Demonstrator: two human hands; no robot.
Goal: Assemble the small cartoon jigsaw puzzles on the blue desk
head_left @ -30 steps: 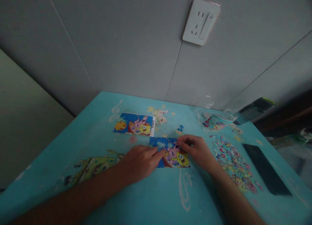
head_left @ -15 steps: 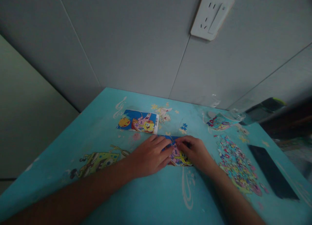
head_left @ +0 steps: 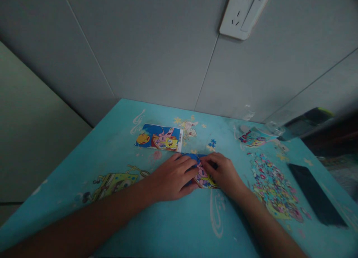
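"Now, head view: the puzzle [head_left: 203, 179] is flat on the blue table [head_left: 167, 230], both hands over it. How are the fingers?"

"Left hand [head_left: 177, 176] lies palm down, fingers slightly spread across the puzzle's left end. Right hand [head_left: 222, 170] comes in from the other side, thumb and forefinger drawn close together at the upper middle."

"Pinching a piece?"

"Can't tell, the tips are too small and dim."

"Which way does the puzzle run?"

"Long side left to right, it seems, though the left hand hides that end. The uncovered part sits between the hands: just right of the left fingers, just below the right fingertips."

"So who's nearer the upper middle?"

"Right hand, by its tips. It's also closer to those blue pieces [head_left: 212, 143], just beyond the far edge."

"And around them?"

"Picture card [head_left: 160, 138] past the far left corner, lying crosswise too. Big heap of pieces [head_left: 275, 187] well off to the right, a dark strip [head_left: 316, 194] beside it."
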